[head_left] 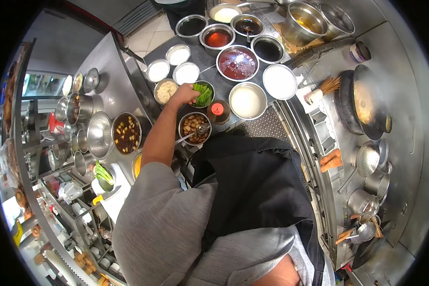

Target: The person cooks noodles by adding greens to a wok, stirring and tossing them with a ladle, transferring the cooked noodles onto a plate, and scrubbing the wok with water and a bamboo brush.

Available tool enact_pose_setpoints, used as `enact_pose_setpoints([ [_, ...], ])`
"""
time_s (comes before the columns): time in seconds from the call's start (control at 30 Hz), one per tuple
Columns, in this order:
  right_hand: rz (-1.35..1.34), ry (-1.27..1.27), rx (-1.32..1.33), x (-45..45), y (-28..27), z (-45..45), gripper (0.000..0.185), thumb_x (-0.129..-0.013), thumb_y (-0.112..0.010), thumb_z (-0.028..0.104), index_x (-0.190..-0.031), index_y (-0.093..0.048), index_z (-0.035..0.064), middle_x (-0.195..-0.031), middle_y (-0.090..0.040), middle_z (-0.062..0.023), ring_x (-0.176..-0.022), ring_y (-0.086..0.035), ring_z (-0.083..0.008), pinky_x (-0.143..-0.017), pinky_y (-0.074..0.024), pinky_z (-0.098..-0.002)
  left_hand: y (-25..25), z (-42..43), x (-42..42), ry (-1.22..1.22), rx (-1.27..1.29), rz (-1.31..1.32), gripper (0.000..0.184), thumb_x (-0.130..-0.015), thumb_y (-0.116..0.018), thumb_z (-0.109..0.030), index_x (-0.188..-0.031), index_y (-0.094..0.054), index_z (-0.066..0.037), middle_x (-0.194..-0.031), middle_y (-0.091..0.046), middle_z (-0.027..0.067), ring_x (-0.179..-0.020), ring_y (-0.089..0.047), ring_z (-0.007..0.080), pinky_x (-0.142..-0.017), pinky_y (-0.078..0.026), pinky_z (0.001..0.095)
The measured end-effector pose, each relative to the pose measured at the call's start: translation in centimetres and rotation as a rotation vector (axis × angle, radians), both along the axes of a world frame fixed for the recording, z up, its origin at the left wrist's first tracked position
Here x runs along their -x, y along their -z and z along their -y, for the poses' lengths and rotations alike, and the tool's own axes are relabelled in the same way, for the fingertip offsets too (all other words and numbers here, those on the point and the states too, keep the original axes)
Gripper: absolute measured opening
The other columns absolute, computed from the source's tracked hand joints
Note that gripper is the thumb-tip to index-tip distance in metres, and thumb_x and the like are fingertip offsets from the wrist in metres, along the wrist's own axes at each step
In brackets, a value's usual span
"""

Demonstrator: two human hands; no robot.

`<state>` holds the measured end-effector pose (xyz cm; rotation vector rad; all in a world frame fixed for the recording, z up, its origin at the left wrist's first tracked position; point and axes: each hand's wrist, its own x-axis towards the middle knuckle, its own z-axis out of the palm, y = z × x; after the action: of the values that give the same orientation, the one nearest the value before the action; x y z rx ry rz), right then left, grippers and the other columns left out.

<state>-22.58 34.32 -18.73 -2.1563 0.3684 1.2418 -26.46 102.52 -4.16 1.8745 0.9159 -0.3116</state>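
Observation:
My left hand [188,95] reaches into a metal bowl of chopped green scallions [204,96]. Its fingers are curled closed at the left side of the greens, with the fingertips partly hidden. Left of that wrist is a bowl of pale minced paste [167,91]. Just below the greens stand a jar with a red lid [217,109] and a bowl of brown chunks [192,125] with a metal spoon [202,129] resting in it. My right hand is out of view; only a bit of bare skin shows at the bottom edge.
Bowls of white powder [178,55], red sauce [237,64], dark liquid [267,49] and cream liquid [247,101] crowd the counter. To the right, a steaming wok [364,102] sits on the stove beside a bamboo brush [330,85]. Another person's dark clothing [183,10] shows at the top.

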Motion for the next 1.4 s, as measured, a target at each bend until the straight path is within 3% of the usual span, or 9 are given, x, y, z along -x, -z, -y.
enact_pose_setpoints([
  [0.37,0.0,0.009,-0.007,0.1,0.3,0.0,0.025,-0.086,-0.056,0.011,-0.102,-0.074,0.0028,-0.102,-0.073,-0.0121,-0.09,-0.07,-0.0253,-0.077,-0.0556,-0.0367,0.8,-0.1,0.4,-0.078,0.146,0.044,0.026,-0.092,-0.071,-0.019,-0.111,-0.072,-0.001,-0.079,-0.069,0.0046,-0.061,-0.064,0.0126,-0.051,-0.049,0.0274],
  [0.47,-0.001,0.015,-0.009,0.1,0.2,0.1,0.025,-0.086,-0.056,0.011,-0.102,-0.074,0.0028,-0.102,-0.073,-0.0119,-0.09,-0.07,-0.0252,-0.077,-0.0556,-0.0366,0.6,-0.3,0.2,-0.095,0.161,-0.015,0.025,-0.094,-0.07,-0.02,-0.111,-0.072,-0.004,-0.08,-0.068,0.0031,-0.062,-0.063,0.012,-0.052,-0.049,0.027],
  [0.77,0.009,0.017,-0.014,-0.2,0.1,0.1,0.025,-0.086,-0.056,0.01,-0.101,-0.074,0.0027,-0.101,-0.073,-0.0115,-0.088,-0.07,-0.0246,-0.076,-0.0557,-0.0365,-1.4,-0.4,1.3,-0.231,0.384,0.15,0.022,-0.095,-0.067,-0.019,-0.113,-0.071,-0.006,-0.085,-0.065,0.0007,-0.064,-0.059,0.0099,-0.058,-0.048,0.0268],
  [1.17,0.038,0.042,-0.056,-0.3,1.1,0.2,0.024,-0.085,-0.056,0.008,-0.101,-0.074,0.0027,-0.1,-0.073,-0.0108,-0.087,-0.07,-0.0239,-0.074,-0.0558,-0.0364,-7.0,-0.4,1.5,-0.329,0.51,0.26,0.022,-0.096,-0.071,-0.018,-0.113,-0.069,-0.005,-0.085,-0.063,0.0012,-0.063,-0.056,0.0111,-0.057,-0.045,0.0267],
  [1.23,0.087,0.071,-0.085,-0.4,1.4,0.5,0.024,-0.085,-0.056,0.008,-0.101,-0.074,0.0027,-0.1,-0.073,-0.0107,-0.086,-0.07,-0.0238,-0.074,-0.0558,-0.0363,-6.7,-1.0,1.4,-0.228,0.514,0.36,0.022,-0.096,-0.073,-0.02,-0.111,-0.069,-0.005,-0.086,-0.064,0.0006,-0.064,-0.055,0.0111,-0.057,-0.045,0.027],
  [1.3,0.182,0.12,-0.151,0.0,2.4,1.8,0.024,-0.085,-0.056,0.008,-0.101,-0.074,0.0027,-0.099,-0.073,-0.0106,-0.086,-0.07,-0.0236,-0.074,-0.0559,-0.0363,-9.4,0.2,-0.3,-0.28,0.468,0.328,0.017,-0.098,-0.068,-0.014,-0.112,-0.068,-0.004,-0.095,-0.064,0.0007,-0.075,-0.058,0.0105,-0.062,-0.047,0.0266],
  [1.4,0.262,0.167,-0.211,0.9,3.7,2.5,0.024,-0.085,-0.056,0.007,-0.1,-0.074,0.0027,-0.099,-0.073,-0.0104,-0.086,-0.07,-0.0234,-0.074,-0.0559,-0.0363,-11.7,1.0,-4.0,-0.216,0.502,0.322,0.018,-0.098,-0.067,-0.012,-0.113,-0.067,-0.002,-0.096,-0.067,0.0035,-0.073,-0.061,0.0109,-0.06,-0.047,0.0259],
])
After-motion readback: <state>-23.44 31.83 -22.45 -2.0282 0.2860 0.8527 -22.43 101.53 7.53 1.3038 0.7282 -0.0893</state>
